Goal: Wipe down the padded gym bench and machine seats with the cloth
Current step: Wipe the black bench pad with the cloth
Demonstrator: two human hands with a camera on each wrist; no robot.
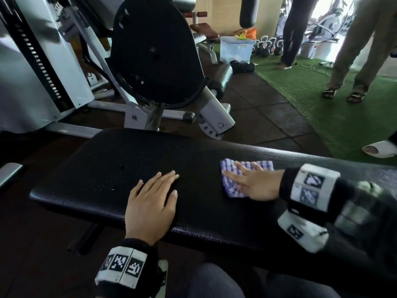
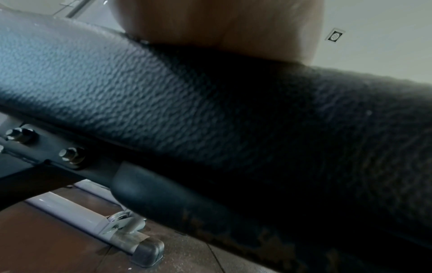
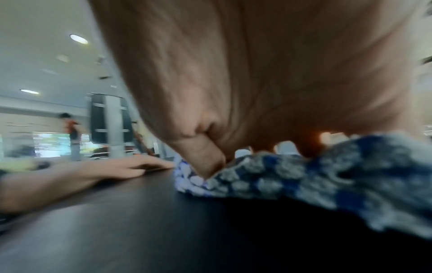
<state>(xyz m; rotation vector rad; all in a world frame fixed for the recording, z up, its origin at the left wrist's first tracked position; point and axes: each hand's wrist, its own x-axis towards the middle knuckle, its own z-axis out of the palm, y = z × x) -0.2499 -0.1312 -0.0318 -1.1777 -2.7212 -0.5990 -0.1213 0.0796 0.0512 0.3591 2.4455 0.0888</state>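
A black padded gym bench point(image 1: 111, 166) runs across the head view from left to right. My left hand point(image 1: 150, 203) rests flat on its near edge with straight fingers and holds nothing. My right hand point(image 1: 253, 181) lies flat with spread fingers on a blue-and-white checked cloth point(image 1: 232, 186) and presses it onto the pad right of centre. In the right wrist view my palm point(image 3: 257, 73) sits over the cloth point(image 3: 315, 177) on the black pad point(image 3: 140, 221), and the left hand point(image 3: 93, 171) shows beyond it. The left wrist view shows the bench's grained side point(image 2: 187, 110) under my palm point(image 2: 222, 24).
A white weight machine with a black round cover point(image 1: 154, 52) stands just behind the bench. A pale plastic tub point(image 1: 236, 49) and kettlebells point(image 1: 268, 48) sit farther back. Two people stand on green turf point(image 1: 322, 100) at right; a white-slippered foot point(image 1: 380, 148) is near the bench's right part.
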